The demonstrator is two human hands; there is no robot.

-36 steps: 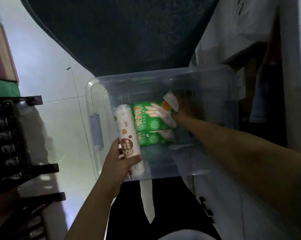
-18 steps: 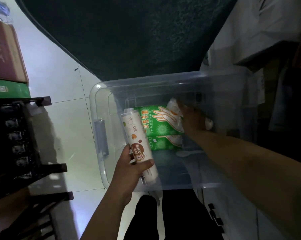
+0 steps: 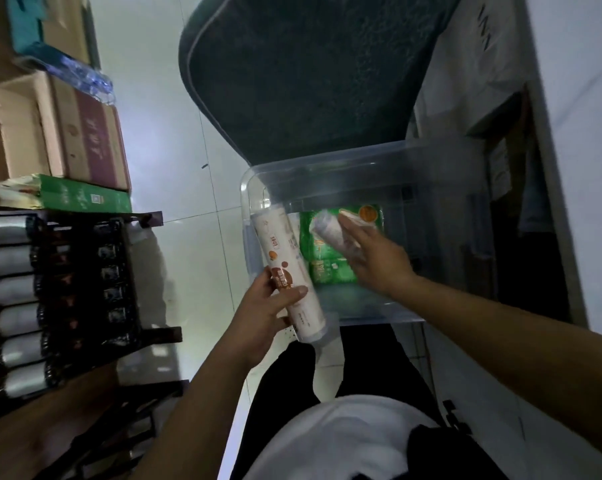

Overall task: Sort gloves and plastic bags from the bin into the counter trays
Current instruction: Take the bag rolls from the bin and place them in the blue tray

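Risen out of the clear bin (image 3: 327, 168) since a moment ago: right hand (image 3: 372, 261), grip curled round a second bag roll (image 3: 330, 233). Left hand (image 3: 261, 313) clasps first roll (image 3: 289, 271), long axis leaning over the bin's near-left rim. Green glove packs (image 3: 330, 271) below, nearer the right.

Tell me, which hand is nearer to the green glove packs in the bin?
The right hand. It is directly over the green glove packs, holding a small roll. The left hand is at the bin's near-left corner, beside the packs, gripping a long roll.
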